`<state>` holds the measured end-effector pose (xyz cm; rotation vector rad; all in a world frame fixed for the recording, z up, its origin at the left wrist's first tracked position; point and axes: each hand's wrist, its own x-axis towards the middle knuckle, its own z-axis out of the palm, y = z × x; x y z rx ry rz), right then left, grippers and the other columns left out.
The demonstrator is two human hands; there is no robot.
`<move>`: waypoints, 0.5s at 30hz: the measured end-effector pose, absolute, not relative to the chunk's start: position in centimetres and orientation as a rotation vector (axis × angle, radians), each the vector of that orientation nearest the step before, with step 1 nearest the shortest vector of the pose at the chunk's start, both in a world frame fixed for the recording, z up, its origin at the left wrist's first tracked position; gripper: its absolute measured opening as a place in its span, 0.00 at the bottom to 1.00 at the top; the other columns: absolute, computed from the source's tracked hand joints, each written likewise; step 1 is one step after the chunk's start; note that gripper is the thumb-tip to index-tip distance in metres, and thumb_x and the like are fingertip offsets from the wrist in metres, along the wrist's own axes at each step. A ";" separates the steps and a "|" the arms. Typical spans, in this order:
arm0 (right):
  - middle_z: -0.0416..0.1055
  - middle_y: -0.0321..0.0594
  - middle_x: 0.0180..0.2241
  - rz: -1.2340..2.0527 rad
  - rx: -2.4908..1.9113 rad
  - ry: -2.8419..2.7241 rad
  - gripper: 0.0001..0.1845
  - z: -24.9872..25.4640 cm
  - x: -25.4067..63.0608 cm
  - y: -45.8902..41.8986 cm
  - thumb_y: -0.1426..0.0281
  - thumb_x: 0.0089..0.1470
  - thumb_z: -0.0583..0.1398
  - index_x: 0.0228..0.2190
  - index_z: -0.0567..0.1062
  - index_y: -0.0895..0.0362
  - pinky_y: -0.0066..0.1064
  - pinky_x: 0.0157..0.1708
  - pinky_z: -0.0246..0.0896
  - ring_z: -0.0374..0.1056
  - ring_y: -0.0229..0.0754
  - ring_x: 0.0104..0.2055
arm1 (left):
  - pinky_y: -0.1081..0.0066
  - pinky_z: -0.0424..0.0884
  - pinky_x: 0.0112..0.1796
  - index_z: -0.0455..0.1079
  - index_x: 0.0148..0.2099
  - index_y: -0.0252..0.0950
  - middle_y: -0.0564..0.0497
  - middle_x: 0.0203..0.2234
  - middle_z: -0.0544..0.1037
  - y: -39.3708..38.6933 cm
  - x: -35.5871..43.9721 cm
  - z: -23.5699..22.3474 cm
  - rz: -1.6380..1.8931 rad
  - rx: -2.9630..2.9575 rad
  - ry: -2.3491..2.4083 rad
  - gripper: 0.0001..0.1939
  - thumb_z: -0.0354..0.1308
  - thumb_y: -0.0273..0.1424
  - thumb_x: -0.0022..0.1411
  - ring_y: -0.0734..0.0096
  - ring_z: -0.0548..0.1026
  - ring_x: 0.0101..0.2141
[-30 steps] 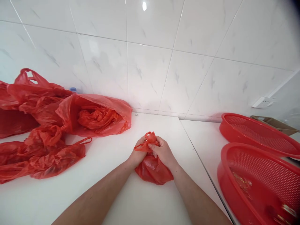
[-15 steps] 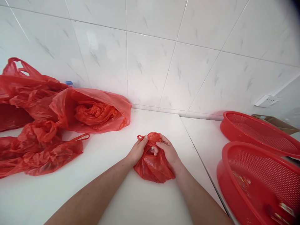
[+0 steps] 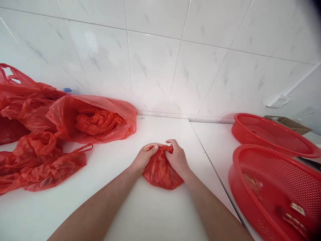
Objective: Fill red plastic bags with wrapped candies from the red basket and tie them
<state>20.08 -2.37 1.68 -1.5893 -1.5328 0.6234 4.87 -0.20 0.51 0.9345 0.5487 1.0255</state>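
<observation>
A small filled red plastic bag [image 3: 160, 172] rests on the white counter [image 3: 150, 214] in front of me. My left hand [image 3: 145, 156] grips its gathered top from the left, fingers curled over the plastic. From the right, my right hand [image 3: 177, 157] pinches the same bunched top, fingers closed on it. The two hands nearly meet above the bag.
A heap of red plastic bags [image 3: 40, 134] lies at the left, one large open bag [image 3: 95, 117] by the tiled wall. Two red mesh baskets [image 3: 273, 134] [image 3: 276, 194] stand at the right, the near one with small items. A wall socket [image 3: 277, 100] and a cardboard box [image 3: 288, 122] are behind.
The bag's loose handles, sticking up a second ago, are now pressed down into the bunch. Both hands have lowered onto the bag's top and closed tighter.
</observation>
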 end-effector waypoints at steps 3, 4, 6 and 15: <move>0.71 0.31 0.25 0.523 -1.698 -1.521 0.13 1.3 20.2 -2.3 0.69 0.49 0.53 0.37 0.72 0.48 0.31 0.31 0.58 0.65 0.38 0.28 | 0.62 0.65 0.47 0.73 0.43 0.33 0.42 0.43 0.76 -0.5 5.1 0.8 0.993 0.992 0.483 0.14 0.59 0.36 0.56 0.61 0.73 0.43; 0.71 0.32 0.26 0.530 -1.686 -1.514 0.13 1.2 20.3 -2.3 0.69 0.49 0.53 0.37 0.73 0.48 0.32 0.31 0.58 0.66 0.38 0.28 | 0.62 0.65 0.47 0.73 0.43 0.34 0.42 0.43 0.75 -0.6 5.1 0.9 0.987 1.004 0.481 0.14 0.58 0.36 0.57 0.60 0.73 0.43; 0.73 0.32 0.30 0.593 -1.581 -1.478 0.16 0.9 20.3 -2.3 0.71 0.48 0.53 0.38 0.74 0.47 0.32 0.34 0.60 0.67 0.39 0.31 | 0.62 0.64 0.48 0.73 0.45 0.34 0.42 0.45 0.75 -0.8 5.2 1.0 0.984 1.022 0.496 0.15 0.58 0.36 0.57 0.60 0.73 0.44; 0.71 0.37 0.45 1.145 -1.078 -1.228 0.16 1.2 21.0 -1.9 0.72 0.44 0.55 0.36 0.76 0.52 0.34 0.45 0.61 0.66 0.41 0.45 | 0.59 0.65 0.48 0.71 0.47 0.34 0.42 0.45 0.75 -0.9 5.1 1.0 0.963 1.083 0.633 0.18 0.57 0.39 0.57 0.61 0.73 0.43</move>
